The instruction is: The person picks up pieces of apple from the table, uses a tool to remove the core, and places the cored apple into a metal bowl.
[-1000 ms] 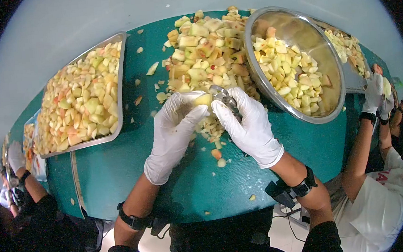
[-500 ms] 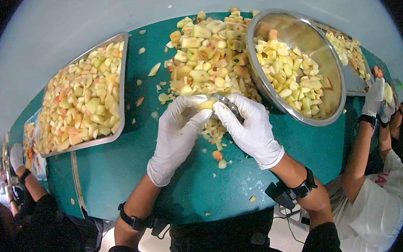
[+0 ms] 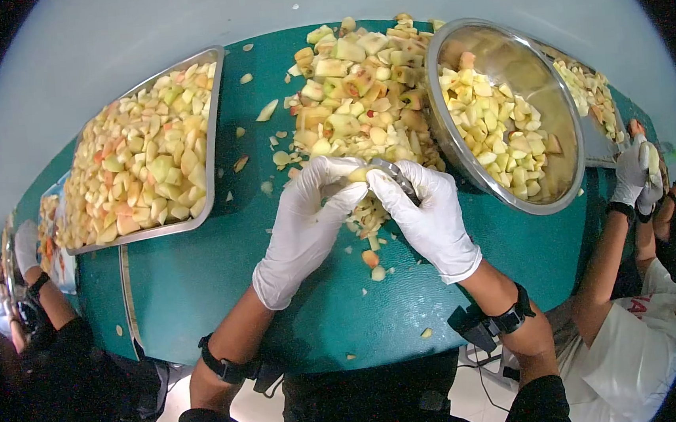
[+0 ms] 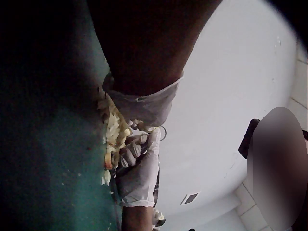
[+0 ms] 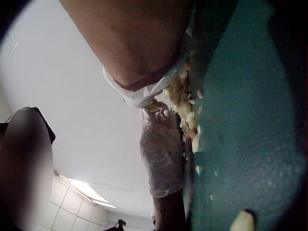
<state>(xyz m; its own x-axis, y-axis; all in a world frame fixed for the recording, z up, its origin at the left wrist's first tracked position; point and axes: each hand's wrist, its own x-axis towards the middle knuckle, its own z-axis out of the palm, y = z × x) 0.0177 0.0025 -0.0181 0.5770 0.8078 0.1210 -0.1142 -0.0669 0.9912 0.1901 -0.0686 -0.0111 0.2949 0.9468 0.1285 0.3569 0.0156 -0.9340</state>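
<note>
Over the front of a heap of cut apple pieces (image 3: 355, 122), both white-gloved hands meet. My left hand (image 3: 307, 225) pinches a pale yellow apple piece (image 3: 357, 175) between thumb and fingers. Curled round a small metal tool with a curved loop end (image 3: 383, 163), my right hand (image 3: 425, 212) brings it against that piece, thumb tip right beside it. Much of the tool is hidden by the glove. In the left wrist view a thin metal ring (image 4: 164, 133) sticks out past the right hand (image 4: 139, 173). The right wrist view has the left hand (image 5: 162, 149) facing the fruit heap.
A metal tray (image 3: 213, 141) full of apple chunks stands at left. To the right, a tilted steel bowl (image 3: 442, 123) holds more chunks. Scraps (image 3: 267, 110) lie scattered on the green table (image 3: 194, 294). Other people's gloved hands (image 3: 630, 164) work at both sides.
The whole scene has shifted slightly right in the head view. The metal loop has tipped lower against the apple piece. Both hands keep their grips.
</note>
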